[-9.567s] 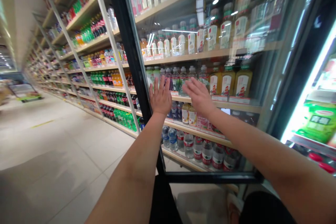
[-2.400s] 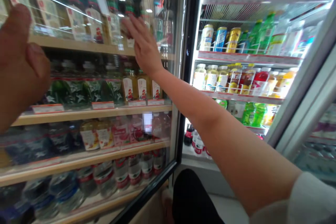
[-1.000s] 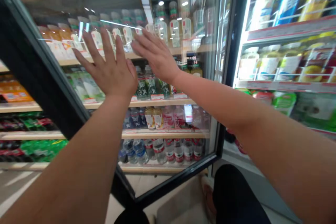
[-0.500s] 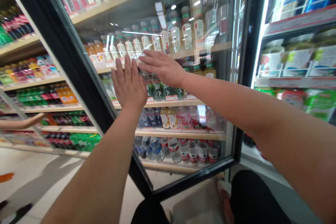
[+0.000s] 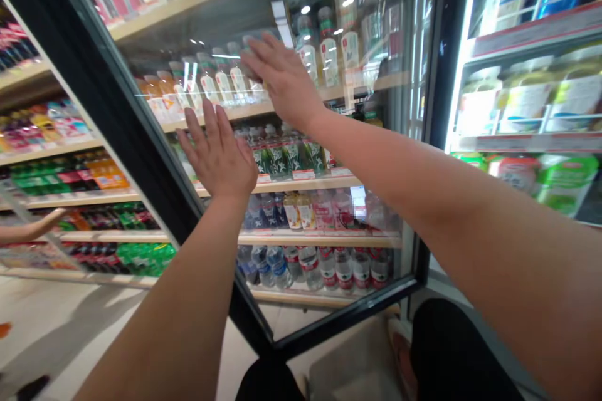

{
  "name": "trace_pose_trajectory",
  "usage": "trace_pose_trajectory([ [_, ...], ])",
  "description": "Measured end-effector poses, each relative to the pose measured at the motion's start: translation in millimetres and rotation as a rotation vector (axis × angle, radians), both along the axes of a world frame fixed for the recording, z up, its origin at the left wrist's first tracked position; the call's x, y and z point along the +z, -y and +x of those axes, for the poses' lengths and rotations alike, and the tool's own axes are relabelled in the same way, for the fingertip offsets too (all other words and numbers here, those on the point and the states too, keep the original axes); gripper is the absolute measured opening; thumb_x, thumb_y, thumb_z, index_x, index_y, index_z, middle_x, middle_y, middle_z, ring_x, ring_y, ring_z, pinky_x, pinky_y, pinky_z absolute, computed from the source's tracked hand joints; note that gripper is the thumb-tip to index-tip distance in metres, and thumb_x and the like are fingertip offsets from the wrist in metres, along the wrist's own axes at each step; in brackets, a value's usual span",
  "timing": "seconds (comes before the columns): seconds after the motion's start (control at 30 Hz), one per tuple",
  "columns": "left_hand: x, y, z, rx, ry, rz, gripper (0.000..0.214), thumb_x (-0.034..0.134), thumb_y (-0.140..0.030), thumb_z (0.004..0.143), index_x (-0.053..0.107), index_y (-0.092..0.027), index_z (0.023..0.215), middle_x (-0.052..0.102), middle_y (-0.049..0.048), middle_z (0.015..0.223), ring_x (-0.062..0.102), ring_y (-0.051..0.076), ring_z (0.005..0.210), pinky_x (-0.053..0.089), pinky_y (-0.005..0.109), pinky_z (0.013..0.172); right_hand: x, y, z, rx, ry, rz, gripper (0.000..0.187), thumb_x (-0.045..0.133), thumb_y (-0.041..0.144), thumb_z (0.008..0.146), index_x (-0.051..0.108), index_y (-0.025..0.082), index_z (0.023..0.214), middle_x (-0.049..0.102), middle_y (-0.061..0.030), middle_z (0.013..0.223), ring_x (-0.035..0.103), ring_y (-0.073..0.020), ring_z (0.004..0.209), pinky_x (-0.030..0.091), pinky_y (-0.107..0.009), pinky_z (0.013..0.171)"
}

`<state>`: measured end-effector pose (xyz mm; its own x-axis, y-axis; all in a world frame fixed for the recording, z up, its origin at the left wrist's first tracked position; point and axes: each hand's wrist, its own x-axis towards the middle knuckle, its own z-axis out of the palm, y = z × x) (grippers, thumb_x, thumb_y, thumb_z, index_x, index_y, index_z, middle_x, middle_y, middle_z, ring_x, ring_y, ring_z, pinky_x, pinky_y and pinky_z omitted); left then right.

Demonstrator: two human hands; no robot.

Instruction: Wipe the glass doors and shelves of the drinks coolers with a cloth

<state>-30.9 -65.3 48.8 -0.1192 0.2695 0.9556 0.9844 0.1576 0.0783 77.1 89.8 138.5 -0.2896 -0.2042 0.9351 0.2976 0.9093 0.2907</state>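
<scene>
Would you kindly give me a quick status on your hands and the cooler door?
Left hand, right hand open, empty, at the glass cooler door. Glass contact unclear. Bottled drinks behind it.

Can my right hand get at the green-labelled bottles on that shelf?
Probably not as things stand: the right hand is on the outer side of the glass door, and that pane stands between it and the green-labelled bottles.

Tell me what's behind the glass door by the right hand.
Behind the glass door, bottles with white labels stand on a wooden shelf; those directly behind the right hand are covered by it.
</scene>
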Motion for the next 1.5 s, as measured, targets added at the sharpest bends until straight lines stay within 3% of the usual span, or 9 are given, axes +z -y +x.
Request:
trace_pose_trajectory([
  [0.1,0.1,-1.4,-3.7,-0.018,-0.005,0.002,0.071,0.042,-0.034,0.102,0.027,-0.015,0.168,0.014,0.0004,0.176,-0.004,0.025,0.163,-0.007,0.056,0.136,-14.0,-0.7,5.9,-0.044,-0.022,-0.009,0.059,0.017,0.026,0.108,0.055,0.027,0.153,0.044,0.0027,0.165,0.021,-0.0169,0.162,0.017,-0.04,0.134],
  [0.27,0.9,-3.7,-6.6,0.041,-0.033,0.004,0.074,0.036,-0.041,0.1,0.027,-0.01,0.167,0.016,0.0035,0.175,-0.008,0.021,0.161,-0.007,0.051,0.135,-47.9,6.4,31.8,-0.153,0.421,0.185,0.057,0.031,0.015,0.105,0.049,0.033,0.156,0.041,0.0066,0.166,0.025,-0.0156,0.161,0.021,-0.044,0.136],
  [0.43,3.1,-0.2,1.4,-0.004,0.025,-0.008,0.081,0.033,-0.047,0.095,0.027,-0.009,0.166,0.014,0.0017,0.175,-0.019,0.015,0.156,-0.014,0.04,0.132,-40.1,-20.2,56.9,-0.205,-0.021,-0.114,0.066,0.021,0.008,0.1,0.049,0.022,0.158,0.039,-0.0007,0.168,0.022,-0.0223,0.163,0.019,-0.048,0.137],
  [0.63,2.5,0.2,-0.7,-0.019,-0.006,-0.02,0.081,0.04,-0.041,0.095,0.024,-0.006,0.166,0.014,0.007,0.176,-0.013,0.022,0.161,-0.01,0.053,0.133,-64.5,-27.7,77.3,-0.118,0.415,0.123,0.06,0.028,0.015,0.103,0.052,0.032,0.155,0.043,0.006,0.166,0.027,-0.017,0.161,0.024,-0.047,0.135],
  [0.83,0.6,-8.7,-15.5,0.063,-0.116,0.023,0.076,0.048,-0.029,0.098,0.026,-0.005,0.167,0.017,0.0125,0.176,0.007,0.038,0.163,0.002,0.067,0.131,-59.8,-40.4,84.3,-0.188,-0.008,-0.126,0.063,0.022,0.011,0.102,0.048,0.024,0.158,0.039,-0.0009,0.168,0.017,-0.0196,0.164,0.019,-0.052,0.136],
  [1.03,0.4,-9.7,-15.9,0.042,-0.119,0.036,0.077,0.048,-0.031,0.098,0.026,-0.007,0.167,0.017,0.0117,0.176,0.006,0.038,0.163,0.002,0.066,0.131,-71.1,-46.2,101.1,-0.138,0.408,0.066,0.056,0.019,0.026,0.108,0.057,0.027,0.15,0.045,0.0015,0.164,0.021,-0.0115,0.161,0.017,-0.041,0.135],
  [1.2,0.1,-8.8,-14.8,0.035,-0.136,0.059,0.075,0.048,-0.03,0.099,0.027,-0.006,0.167,0.019,0.0127,0.175,0.008,0.038,0.163,0.004,0.067,0.131,-65.7,-71.9,117.9,-0.153,-0.011,-0.122,0.061,0.014,0.035,0.109,0.051,0.021,0.155,0.036,-0.0012,0.169,0.005,-0.0189,0.165,0.01,-0.049,0.137],
  [1.4,0.4,-8.3,-13.9,0.062,-0.11,0.034,0.075,0.045,-0.032,0.099,0.027,-0.006,0.167,0.019,0.0121,0.175,0.007,0.037,0.163,0.002,0.063,0.132,-85.2,-82.8,142.0,-0.095,0.268,0.02,0.054,0.025,0.031,0.106,0.061,0.033,0.146,0.052,0.0033,0.159,0.031,-0.0119,0.159,0.026,-0.04,0.135],
  [1.5,-0.3,-7.9,-12.7,0.047,-0.106,0.048,0.074,0.045,-0.032,0.099,0.028,-0.006,0.167,0.02,0.0117,0.175,0.007,0.037,0.163,0.002,0.061,0.132,-85.3,-88.3,152.6,-0.13,-0.014,-0.128,0.062,0.017,0.035,0.106,0.056,0.022,0.152,0.045,-0.0055,0.164,0.024,-0.0157,0.162,0.02,-0.042,0.135],
])
